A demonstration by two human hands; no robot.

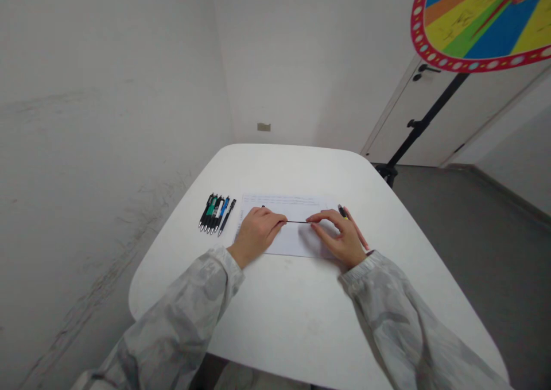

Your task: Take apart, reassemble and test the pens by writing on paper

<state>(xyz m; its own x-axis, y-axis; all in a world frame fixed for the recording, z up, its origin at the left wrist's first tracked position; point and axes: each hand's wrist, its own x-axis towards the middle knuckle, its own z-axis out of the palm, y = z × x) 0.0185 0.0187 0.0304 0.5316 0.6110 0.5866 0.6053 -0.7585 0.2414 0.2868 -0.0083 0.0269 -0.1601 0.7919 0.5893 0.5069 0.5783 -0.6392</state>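
The white table (293, 309) before me bears a paper sheet (286, 245); over it the left hand (256, 232) and right hand (343, 239) both pinch one thin dark rod (297, 222), spanning their gap — best held level, I'd judge, with light, even pressure; something so slender may bend.

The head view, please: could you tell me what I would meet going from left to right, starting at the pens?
Row of pens → left hand → thin dark rod → right hand → multicoloured wheel.
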